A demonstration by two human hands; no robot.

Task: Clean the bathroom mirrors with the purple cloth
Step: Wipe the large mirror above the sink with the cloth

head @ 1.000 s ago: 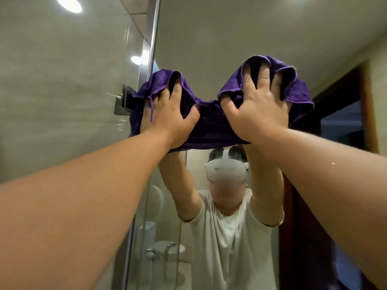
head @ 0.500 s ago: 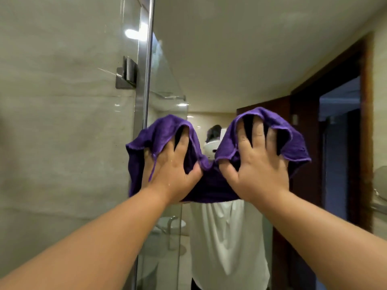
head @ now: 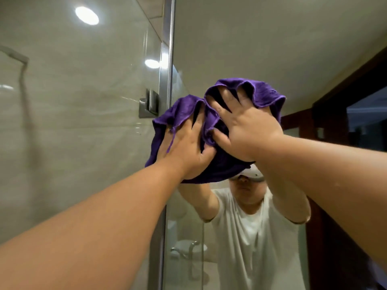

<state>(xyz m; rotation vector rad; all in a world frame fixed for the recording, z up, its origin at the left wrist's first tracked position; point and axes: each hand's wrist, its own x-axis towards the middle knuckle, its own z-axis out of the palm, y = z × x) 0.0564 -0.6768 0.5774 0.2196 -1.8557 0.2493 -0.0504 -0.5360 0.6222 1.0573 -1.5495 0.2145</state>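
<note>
**While pressed flat by both hands, purple cloth is held high on the mirror**

As seen from the head camera, the purple cloth (head: 219, 167) is bunched against the mirror (head: 251, 49), just right of the upright metal strip (head: 168, 49). It is pressed there by the left hand (head: 186, 149) and the right hand (head: 247, 130), set side by side with fingers straight and spread; the right hand sits a little higher. Folds of the cloth are draped over the fingertips of both hands, so these are hidden. A loose purple thread is seen hanging over the back of the left hand.

Below the cloth a reflected person in a white T-shirt (head: 251, 237) is seen, with a white headset (head: 254, 174) partly covered by the cloth's lower edge. Both forearms are cut off by the picture's edges. Low in the mirror a pale basin with a tap (head: 188, 248) is reflected, too blurred for its contents to be told. A metal bracket (head: 149, 105) is fixed on the glass panel (head: 83, 132) at the left.
</note>
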